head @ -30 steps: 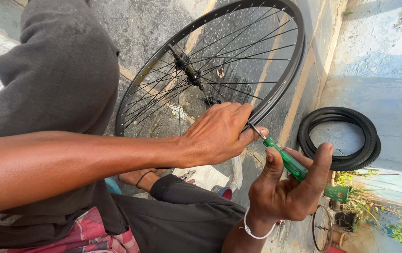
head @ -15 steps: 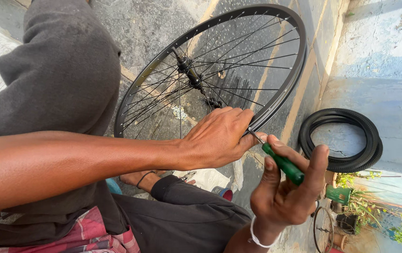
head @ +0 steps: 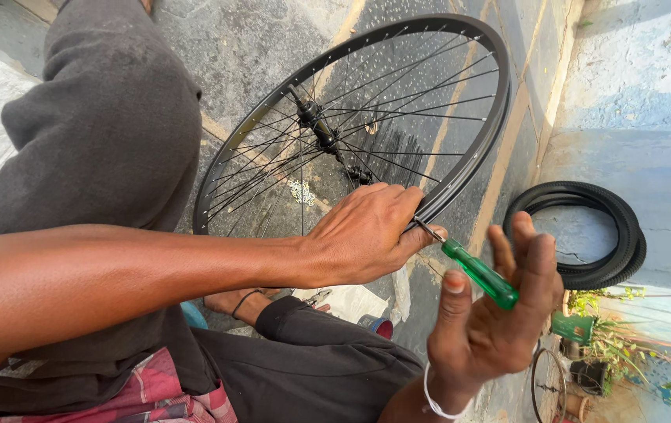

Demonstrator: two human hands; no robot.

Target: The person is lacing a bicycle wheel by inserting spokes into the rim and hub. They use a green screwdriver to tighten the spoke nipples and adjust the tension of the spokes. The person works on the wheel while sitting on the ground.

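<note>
Since a moment ago the right hand [head: 492,329] has loosened: fingers now spread apart, green-handled screwdriver [head: 478,272] resting across the open palm, tip at the wheel rim [head: 472,164]. Left hand [head: 363,235] stays clamped on the rim's near edge. Looks like a regrip mid-turn. Black tyre [head: 586,235] lies apart by the wall.

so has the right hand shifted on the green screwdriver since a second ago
Yes. The right hand has opened; its fingers now splay off the green screwdriver, whose tip stays at the wheel rim.
</note>
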